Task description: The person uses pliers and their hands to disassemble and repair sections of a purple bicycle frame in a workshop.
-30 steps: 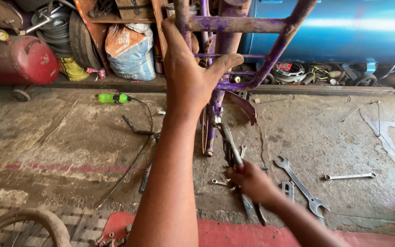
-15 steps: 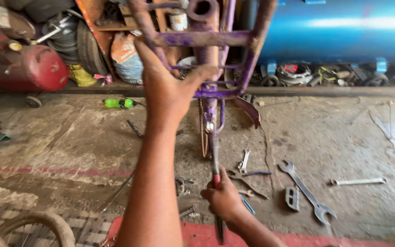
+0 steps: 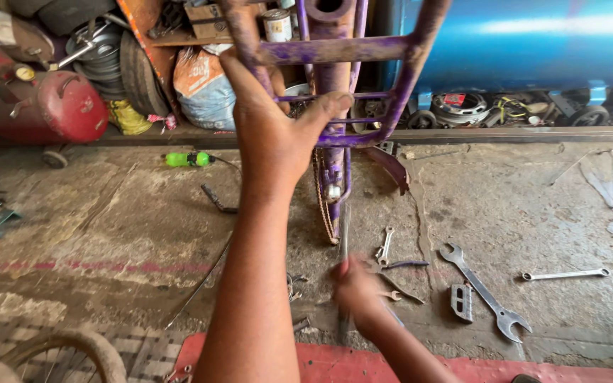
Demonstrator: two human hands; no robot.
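Note:
A purple bicycle frame [image 3: 349, 53] stands upright in front of me, with a rusty chain [image 3: 323, 202] hanging from its lower part. My left hand [image 3: 267, 128] is raised and grips a bar of the frame's rear rack. Lower down, my right hand [image 3: 355, 287] is blurred and closed around a long dark metal tool [image 3: 343, 234] that points up toward the bottom of the frame. Small spanners and pliers [image 3: 391, 273] lie on the concrete just right of that hand.
A large open-ended spanner [image 3: 484, 294], a slim spanner [image 3: 565, 274] and a pedal [image 3: 461, 301] lie at right. A red tank [image 3: 69, 106], tyres, a sack [image 3: 203, 89] and a green bottle [image 3: 187, 159] sit at back left. A blue drum [image 3: 533, 42] is behind; a wheel [image 3: 58, 354] is at bottom left.
The view has closed in on the frame. My right hand has moved left and up with the long tool, now blurred under the frame. My left hand keeps its grip.

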